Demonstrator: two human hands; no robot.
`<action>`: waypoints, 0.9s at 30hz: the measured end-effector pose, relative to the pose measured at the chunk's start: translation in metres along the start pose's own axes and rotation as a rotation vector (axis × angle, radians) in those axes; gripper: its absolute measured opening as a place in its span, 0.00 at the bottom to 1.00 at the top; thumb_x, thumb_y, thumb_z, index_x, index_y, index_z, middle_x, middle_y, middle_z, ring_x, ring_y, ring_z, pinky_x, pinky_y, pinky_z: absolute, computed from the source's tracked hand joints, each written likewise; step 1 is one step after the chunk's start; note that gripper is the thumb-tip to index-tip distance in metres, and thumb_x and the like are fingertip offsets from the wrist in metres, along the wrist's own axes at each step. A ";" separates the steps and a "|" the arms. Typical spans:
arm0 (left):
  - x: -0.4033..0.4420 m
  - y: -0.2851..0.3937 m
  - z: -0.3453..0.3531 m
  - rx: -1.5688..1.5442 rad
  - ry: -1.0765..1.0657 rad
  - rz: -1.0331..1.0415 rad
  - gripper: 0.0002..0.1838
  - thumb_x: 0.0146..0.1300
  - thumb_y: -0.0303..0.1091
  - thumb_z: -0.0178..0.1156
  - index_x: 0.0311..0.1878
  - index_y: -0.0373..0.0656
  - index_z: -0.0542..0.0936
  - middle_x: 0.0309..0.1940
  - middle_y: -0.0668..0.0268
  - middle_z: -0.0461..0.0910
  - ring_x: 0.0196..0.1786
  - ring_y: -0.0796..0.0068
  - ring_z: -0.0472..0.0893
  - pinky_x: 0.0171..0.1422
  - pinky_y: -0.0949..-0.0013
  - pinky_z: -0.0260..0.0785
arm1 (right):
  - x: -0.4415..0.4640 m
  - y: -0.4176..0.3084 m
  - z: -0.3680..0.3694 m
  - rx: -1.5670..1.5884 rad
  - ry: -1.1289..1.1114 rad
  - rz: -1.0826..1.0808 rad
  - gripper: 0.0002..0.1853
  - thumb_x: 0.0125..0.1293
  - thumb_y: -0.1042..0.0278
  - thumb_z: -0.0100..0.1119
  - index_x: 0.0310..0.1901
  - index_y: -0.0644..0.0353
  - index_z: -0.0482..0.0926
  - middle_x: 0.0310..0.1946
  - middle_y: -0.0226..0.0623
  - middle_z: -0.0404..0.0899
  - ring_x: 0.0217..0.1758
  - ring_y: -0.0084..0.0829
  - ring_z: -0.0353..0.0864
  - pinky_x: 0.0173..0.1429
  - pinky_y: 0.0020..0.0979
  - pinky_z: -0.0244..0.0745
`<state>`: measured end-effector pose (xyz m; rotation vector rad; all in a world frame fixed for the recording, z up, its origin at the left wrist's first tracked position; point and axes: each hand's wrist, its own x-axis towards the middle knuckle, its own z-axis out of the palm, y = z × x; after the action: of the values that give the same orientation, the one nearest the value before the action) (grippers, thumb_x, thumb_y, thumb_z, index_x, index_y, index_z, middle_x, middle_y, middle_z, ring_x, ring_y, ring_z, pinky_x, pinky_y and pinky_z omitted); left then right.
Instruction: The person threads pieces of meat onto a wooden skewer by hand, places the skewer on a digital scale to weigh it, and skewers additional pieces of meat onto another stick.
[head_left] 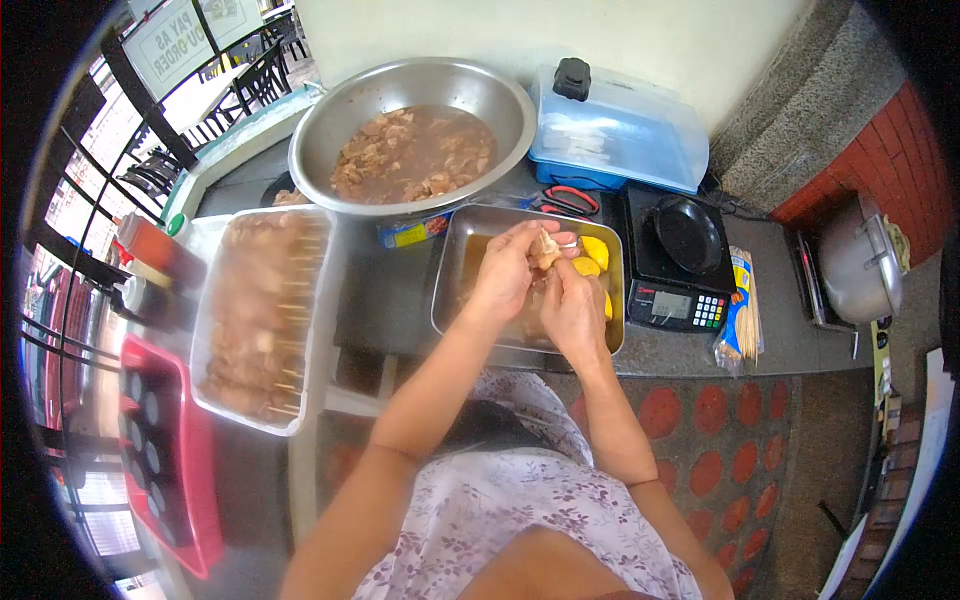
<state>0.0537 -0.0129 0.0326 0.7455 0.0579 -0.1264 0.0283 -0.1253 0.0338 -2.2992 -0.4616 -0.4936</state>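
Note:
Over a metal tray [440, 300], my left hand [505, 268] and my right hand [574, 310] come together around a pale piece of meat [545, 248]. The left fingers are closed on the meat from the left and above. My right fingers pinch at its lower right side; whether a skewer is in them is hidden. Brownish liquid lies in the tray, with several bright yellow pieces [594, 250] at its right side. Behind the tray, a large steel basin [515, 130] contains chunks of meat in cloudy liquid. To the left, a white tub [327, 250] holds many skewers of meat [262, 320].
Right of the tray stands a digital scale [676, 305] with a black dish [688, 234]. Beside it lies a pack of bamboo skewers [745, 315]. Red-handled scissors [570, 200] sit before a blue lidded box [620, 135]. A pink tray [165, 450], sauce bottles [145, 250] and a steel pot [860, 265] are farther out.

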 end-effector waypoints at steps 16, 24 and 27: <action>-0.002 -0.022 0.008 0.013 0.095 0.034 0.14 0.74 0.37 0.42 0.43 0.35 0.71 0.38 0.51 0.81 0.40 0.64 0.82 0.49 0.63 0.76 | 0.000 -0.001 0.005 0.002 0.035 -0.007 0.07 0.58 0.74 0.53 0.35 0.66 0.78 0.21 0.57 0.76 0.25 0.56 0.78 0.30 0.51 0.70; -0.008 -0.024 0.011 0.003 0.099 0.013 0.13 0.73 0.35 0.41 0.43 0.35 0.72 0.41 0.50 0.81 0.45 0.62 0.81 0.54 0.61 0.74 | 0.000 -0.004 0.004 -0.012 0.023 0.007 0.06 0.58 0.75 0.52 0.35 0.66 0.78 0.22 0.58 0.76 0.26 0.57 0.78 0.31 0.52 0.71; -0.008 -0.023 0.009 0.035 0.094 -0.018 0.13 0.73 0.34 0.40 0.45 0.35 0.70 0.44 0.48 0.80 0.48 0.60 0.80 0.57 0.58 0.72 | 0.001 -0.002 0.009 -0.038 0.015 0.030 0.07 0.59 0.74 0.51 0.35 0.65 0.78 0.22 0.57 0.76 0.26 0.57 0.78 0.31 0.52 0.70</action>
<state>0.0426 -0.0351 0.0244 0.7854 0.1528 -0.1098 0.0300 -0.1175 0.0290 -2.3333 -0.4130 -0.5086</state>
